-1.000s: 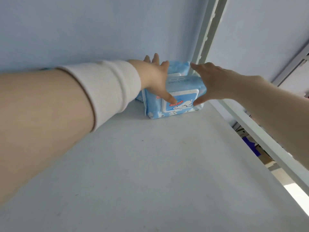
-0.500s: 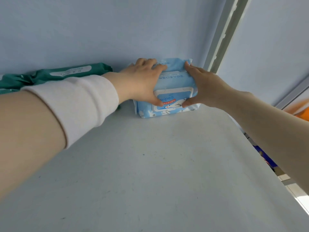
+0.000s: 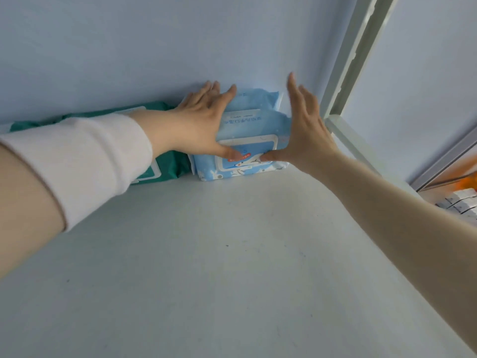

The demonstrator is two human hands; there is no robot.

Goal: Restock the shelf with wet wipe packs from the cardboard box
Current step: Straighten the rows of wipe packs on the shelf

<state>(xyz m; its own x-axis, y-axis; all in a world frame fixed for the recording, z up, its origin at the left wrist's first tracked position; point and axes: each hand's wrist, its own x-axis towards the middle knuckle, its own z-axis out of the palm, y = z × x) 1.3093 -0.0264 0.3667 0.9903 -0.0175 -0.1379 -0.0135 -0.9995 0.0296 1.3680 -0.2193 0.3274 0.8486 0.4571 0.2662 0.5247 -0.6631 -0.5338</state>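
Note:
A light blue wet wipe pack (image 3: 251,130) lies at the back right corner of the pale shelf board (image 3: 219,267), seemingly stacked on another blue pack. My left hand (image 3: 204,122) lies flat along its left side, fingers straight toward the back wall, thumb on the pack's front lid. My right hand (image 3: 304,130) stands edge-on against the pack's right side with straight fingers, thumb touching the lid. A green wet wipe pack (image 3: 165,166) lies just left of the blue one, partly hidden by my left forearm.
The shelf's back wall (image 3: 180,47) is right behind the packs. A white metal upright (image 3: 348,73) and a rail bound the shelf on the right. Small white boxes (image 3: 462,202) and something orange show at the far right, beyond the shelf.
Both hands went from curled over the blue pack to flat with straight fingers at its sides. The view shifted, showing more of the green pack and the shelf's right side.

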